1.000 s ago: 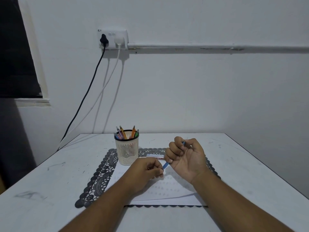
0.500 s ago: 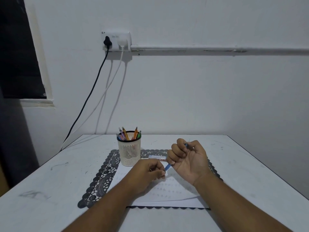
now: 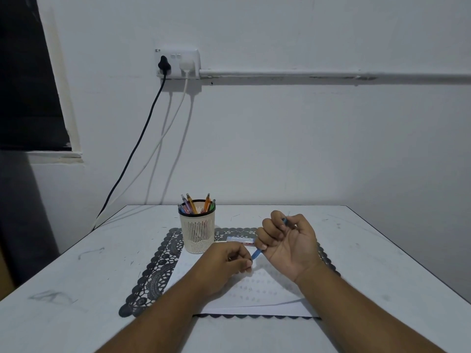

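My right hand (image 3: 288, 247) is turned palm up above the paper, its fingers curled round a blue pen (image 3: 255, 254). The pen's lower end sticks out toward my left hand, and its top shows between the fingers. My left hand (image 3: 229, 263) hovers just left of that end, thumb and fingertips pinched together right beside the pen's tip. Whether they hold the tip or something small is hidden.
A cream slotted cup (image 3: 197, 234) of coloured pens (image 3: 196, 206) stands on a black lace placemat (image 3: 155, 273). A white dotted sheet (image 3: 257, 291) lies on the mat, with a small flat packet (image 3: 240, 240) behind my hands. Cables (image 3: 142, 138) hang from a wall socket (image 3: 177, 63) behind the white table (image 3: 76, 263).
The view has shifted slightly. Both hands keep almost the same pose, the right still holding the blue pen and the left still pinched at its lower end.
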### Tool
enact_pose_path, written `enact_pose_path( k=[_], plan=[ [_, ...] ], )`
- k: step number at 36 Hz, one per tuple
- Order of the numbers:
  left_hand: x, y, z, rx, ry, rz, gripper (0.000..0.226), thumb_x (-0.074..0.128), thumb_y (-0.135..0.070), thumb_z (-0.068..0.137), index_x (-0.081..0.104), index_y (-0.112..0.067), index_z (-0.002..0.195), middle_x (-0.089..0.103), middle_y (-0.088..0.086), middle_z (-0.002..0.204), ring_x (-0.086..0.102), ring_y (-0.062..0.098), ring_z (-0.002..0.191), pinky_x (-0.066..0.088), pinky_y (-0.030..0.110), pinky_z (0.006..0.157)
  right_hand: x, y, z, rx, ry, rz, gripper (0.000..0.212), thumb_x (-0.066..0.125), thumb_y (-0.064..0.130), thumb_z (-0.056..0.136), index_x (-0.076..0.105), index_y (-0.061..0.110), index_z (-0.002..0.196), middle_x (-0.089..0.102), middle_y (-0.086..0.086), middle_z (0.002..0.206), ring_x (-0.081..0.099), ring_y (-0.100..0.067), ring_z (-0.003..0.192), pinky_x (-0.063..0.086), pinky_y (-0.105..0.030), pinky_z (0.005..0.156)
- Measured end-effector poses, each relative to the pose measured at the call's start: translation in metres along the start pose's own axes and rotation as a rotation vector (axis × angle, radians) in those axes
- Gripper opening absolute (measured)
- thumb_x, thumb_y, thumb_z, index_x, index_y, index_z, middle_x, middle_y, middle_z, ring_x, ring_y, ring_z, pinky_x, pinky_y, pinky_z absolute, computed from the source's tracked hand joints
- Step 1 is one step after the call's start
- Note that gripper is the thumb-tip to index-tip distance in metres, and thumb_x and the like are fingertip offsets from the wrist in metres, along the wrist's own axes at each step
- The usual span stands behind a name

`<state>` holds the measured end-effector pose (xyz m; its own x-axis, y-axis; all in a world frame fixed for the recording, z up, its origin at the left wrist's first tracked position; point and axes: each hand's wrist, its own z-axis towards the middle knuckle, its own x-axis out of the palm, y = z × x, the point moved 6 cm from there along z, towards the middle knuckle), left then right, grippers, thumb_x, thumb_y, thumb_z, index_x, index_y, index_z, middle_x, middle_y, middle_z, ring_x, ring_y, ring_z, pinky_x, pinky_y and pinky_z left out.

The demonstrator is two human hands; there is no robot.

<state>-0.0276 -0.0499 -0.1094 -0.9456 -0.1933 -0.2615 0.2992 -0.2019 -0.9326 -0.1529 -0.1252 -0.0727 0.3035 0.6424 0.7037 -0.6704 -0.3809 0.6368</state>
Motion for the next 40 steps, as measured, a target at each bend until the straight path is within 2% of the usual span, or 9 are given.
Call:
enact_pose_path(
  k=[4,8,12,16,21,27,33,40],
  plan=[
    [0.0,-0.002,0.0,0.014,-0.002,0.008,0.013,0.07,0.002,0.089,0.075,-0.007,0.081,0.07,0.021,0.081,0.057,0.019,0.071,0.046,0.03,0.069,0.0,0.0,0.0,0.0,-0.041,0.031,0.03,0.037,0.032,0.091,0.035,0.016,0.066,0.021,0.0,0.064,0.016,-0.017,0.059,0.019,-0.035,0.061],
    [-0.001,-0.003,0.0,-0.002,-0.026,-0.063,0.013,0.068,0.006,0.091,0.074,-0.001,0.083,0.069,0.016,0.074,0.058,0.017,0.069,0.047,0.025,0.067,-0.005,0.002,0.002,-0.038,-0.145,0.08,0.03,0.044,0.034,0.092,0.041,0.016,0.068,0.027,0.0,0.065,0.022,-0.017,0.057,0.028,-0.034,0.059],
    [-0.003,-0.003,0.002,-0.023,-0.051,-0.165,0.016,0.068,0.005,0.092,0.076,-0.007,0.086,0.069,0.015,0.076,0.058,0.022,0.072,0.046,0.03,0.07,-0.018,0.003,0.004,-0.087,-0.285,0.146,0.032,0.045,0.03,0.099,0.046,0.016,0.071,0.037,-0.002,0.065,0.036,-0.019,0.054,0.037,-0.036,0.063],
    [-0.007,-0.011,0.001,0.006,-0.07,-0.205,0.015,0.063,0.003,0.096,0.076,-0.003,0.099,0.072,0.016,0.081,0.062,0.021,0.074,0.05,0.028,0.069,-0.03,0.005,0.004,-0.136,-0.379,0.211,0.037,0.04,0.033,0.107,0.046,0.015,0.075,0.039,-0.002,0.066,0.037,-0.018,0.057,0.039,-0.035,0.068],
    [-0.011,-0.012,0.002,0.024,-0.055,-0.163,0.017,0.066,0.0,0.095,0.078,-0.011,0.1,0.075,0.016,0.088,0.065,0.021,0.079,0.053,0.03,0.073,-0.03,0.006,0.005,-0.169,-0.364,0.31,0.042,0.034,0.038,0.106,0.043,0.015,0.072,0.034,-0.001,0.065,0.033,-0.017,0.054,0.033,-0.033,0.065],
    [-0.011,-0.011,0.002,0.023,-0.073,-0.161,0.017,0.067,0.001,0.094,0.078,-0.01,0.102,0.076,0.016,0.09,0.067,0.021,0.081,0.054,0.031,0.077,-0.026,0.009,0.004,-0.187,-0.319,0.287,0.02,0.042,0.024,0.085,0.038,0.017,0.066,0.03,0.001,0.062,0.028,-0.015,0.052,0.026,-0.03,0.057],
    [-0.01,-0.01,0.002,0.027,-0.072,-0.176,0.017,0.067,0.002,0.094,0.078,-0.007,0.102,0.076,0.017,0.09,0.067,0.022,0.08,0.055,0.028,0.075,-0.028,0.009,0.006,-0.171,-0.304,0.291,0.035,0.029,0.021,0.096,0.038,0.018,0.063,0.028,0.001,0.061,0.026,-0.015,0.051,0.029,-0.029,0.052],
    [-0.009,-0.01,0.002,0.027,-0.087,-0.216,0.014,0.067,0.006,0.092,0.077,-0.001,0.1,0.075,0.022,0.088,0.065,0.025,0.078,0.054,0.028,0.072,-0.026,0.008,0.004,-0.162,-0.304,0.273,0.027,0.036,0.022,0.09,0.039,0.017,0.064,0.027,0.001,0.062,0.026,-0.015,0.052,0.029,-0.029,0.052]
  ],
)
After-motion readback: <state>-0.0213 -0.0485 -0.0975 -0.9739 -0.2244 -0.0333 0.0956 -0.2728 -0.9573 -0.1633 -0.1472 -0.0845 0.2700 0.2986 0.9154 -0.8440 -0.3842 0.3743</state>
